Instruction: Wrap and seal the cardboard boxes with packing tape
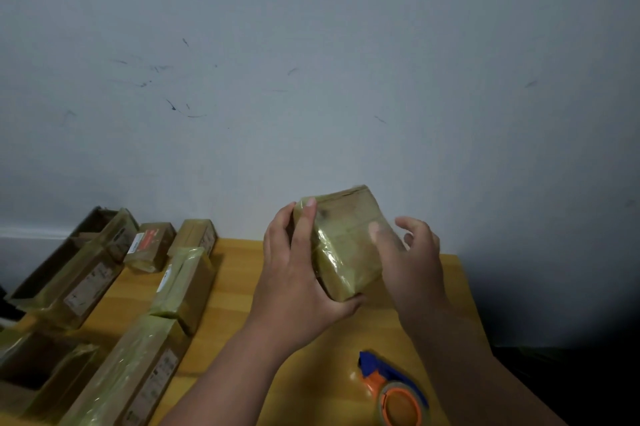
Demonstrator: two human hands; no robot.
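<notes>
The box (346, 245) held between the left hand (298, 280) and the right hand (412, 263) is brown cardboard under clear, yellowish plastic tape, glossy and wrinkled, with bright glints along its creases. The boxes lying at the left (135, 373) show the same matt cardboard beneath shiny film, some bearing white paper labels (86, 287). The table (228, 308) looks like smooth yellow wood with a faint grain and a soft sheen. The tape dispenser (391, 387) is smooth blue and orange plastic. The wall (311, 62) is matt, pale, and scuffed with dark marks.
</notes>
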